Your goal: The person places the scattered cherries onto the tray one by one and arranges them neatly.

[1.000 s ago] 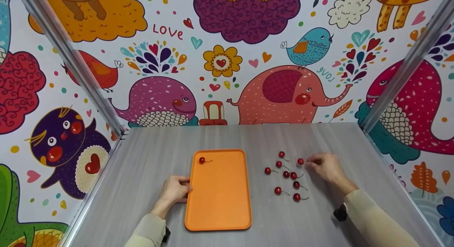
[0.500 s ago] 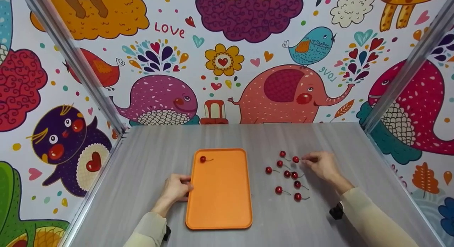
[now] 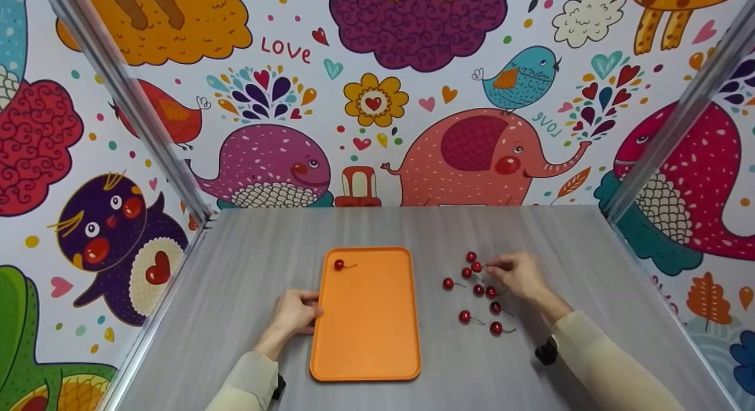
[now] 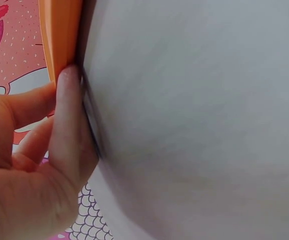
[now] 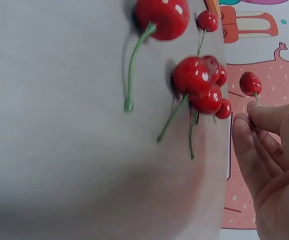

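From where I stand, the right hand [image 3: 519,275] pinches a red cherry [image 3: 476,267] by its stem [image 5: 256,95], between thumb and fingertips; the fruit hangs to the right of the orange tray [image 3: 365,328], over the far part of a loose group of cherries [image 3: 465,316] lying that same side of it on the worktop [image 3: 265,240]. The left hand [image 3: 293,312] grips the tray's left rim, thumb against fingers, and a single cherry [image 3: 339,265] lies inside the tray's far left corner. The held one looks very light; its glossy skin would likely slip and roll under a fingertip, so the thin stem seems the surer hold, though it may bend or pull loose if tugged. The tray looks stiff and smooth, best steadied by its raised rim.
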`<action>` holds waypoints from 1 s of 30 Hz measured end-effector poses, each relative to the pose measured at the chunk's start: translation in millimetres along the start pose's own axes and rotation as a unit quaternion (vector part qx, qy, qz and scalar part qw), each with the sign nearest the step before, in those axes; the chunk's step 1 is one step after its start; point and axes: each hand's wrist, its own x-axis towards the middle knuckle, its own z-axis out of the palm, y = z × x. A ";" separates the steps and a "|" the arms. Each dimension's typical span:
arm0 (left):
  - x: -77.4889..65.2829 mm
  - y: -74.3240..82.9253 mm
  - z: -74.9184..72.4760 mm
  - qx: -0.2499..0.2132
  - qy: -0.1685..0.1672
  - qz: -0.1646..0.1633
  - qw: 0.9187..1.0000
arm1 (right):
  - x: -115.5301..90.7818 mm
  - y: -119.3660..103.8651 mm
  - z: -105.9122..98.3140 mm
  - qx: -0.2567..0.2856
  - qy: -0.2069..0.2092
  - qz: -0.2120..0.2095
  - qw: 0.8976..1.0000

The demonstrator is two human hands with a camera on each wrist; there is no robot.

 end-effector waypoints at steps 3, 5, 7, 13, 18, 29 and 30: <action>0.5 0.1 0.1 -0.003 -0.002 -0.004 1.000 | 0.8 -4.7 3.5 0.015 -0.013 0.007 1.000; 0.6 -0.1 0.4 -0.005 -0.002 -0.010 1.000 | 1.6 -7.5 5.8 0.020 -0.019 0.010 1.000; 0.7 0.3 0.5 -0.005 -0.002 -0.012 1.000 | 2.0 -10.7 7.9 0.022 -0.022 0.015 0.999; 0.5 0.0 0.4 -0.005 -0.001 -0.007 1.000 | 3.0 -21.6 13.2 0.008 -0.017 0.011 1.000; -0.1 0.3 0.5 0.000 0.002 -0.008 1.000 | 5.2 -30.1 18.9 0.019 -0.014 -0.008 1.000; -1.7 0.5 2.1 -0.023 0.006 -0.005 1.000 | 11.7 -45.6 34.3 0.039 -0.015 -0.054 0.998; -2.0 0.5 1.6 -0.024 0.006 -0.006 1.000 | 12.3 -47.2 36.0 0.044 -0.017 -0.054 0.997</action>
